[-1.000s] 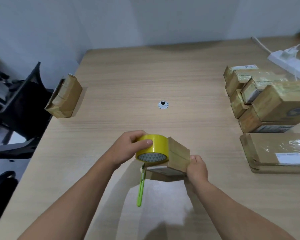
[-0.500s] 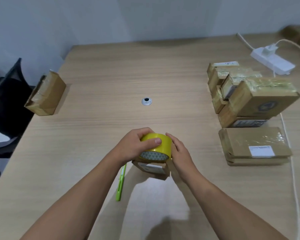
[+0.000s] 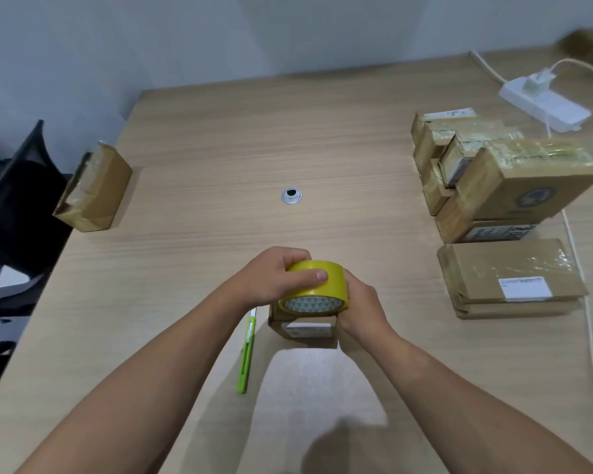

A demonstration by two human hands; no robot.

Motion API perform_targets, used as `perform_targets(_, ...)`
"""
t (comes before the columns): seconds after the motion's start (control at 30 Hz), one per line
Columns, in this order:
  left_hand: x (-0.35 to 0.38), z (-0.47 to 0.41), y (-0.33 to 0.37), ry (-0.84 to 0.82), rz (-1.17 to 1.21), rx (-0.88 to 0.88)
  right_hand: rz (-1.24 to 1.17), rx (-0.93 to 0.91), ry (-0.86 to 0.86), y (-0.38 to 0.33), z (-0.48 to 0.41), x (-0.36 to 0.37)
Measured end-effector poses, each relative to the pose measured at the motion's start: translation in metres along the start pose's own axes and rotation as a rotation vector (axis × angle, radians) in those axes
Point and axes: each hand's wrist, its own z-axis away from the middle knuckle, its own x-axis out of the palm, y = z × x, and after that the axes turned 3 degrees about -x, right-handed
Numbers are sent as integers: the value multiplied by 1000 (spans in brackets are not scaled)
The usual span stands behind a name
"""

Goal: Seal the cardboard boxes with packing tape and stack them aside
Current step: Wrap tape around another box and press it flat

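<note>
Nearby, low centre: a green cutter (image 3: 247, 354) lies on the table (image 3: 220, 148), just left of the small box (image 3: 305, 331).
Small box: mid-frame, under the tape roll (image 3: 332, 278), label face towards the person.
Left hand (image 3: 274, 278): clamped over the yellow roll, thumb across its top.
Right hand (image 3: 360, 302): curled round the box's right side, touching the roll; fingertips hidden.
Right of frame: flat parcels (image 3: 507, 271), with a taped stack (image 3: 514, 186) behind them.
Upper left: a lone box (image 3: 100, 189) at the table edge.
Risk: that light box could skid or tip as tape is pulled, so the strip may land crooked or creased.
</note>
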Motion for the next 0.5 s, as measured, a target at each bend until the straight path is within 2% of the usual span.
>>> perform_targets(0.3,-43,3,-6,52,-400,-80,160,-6,14,8,-12,6)
perform_targets(0.5,-43,2,-4,63,-490,-82,153,-14,12,6,-11,5)
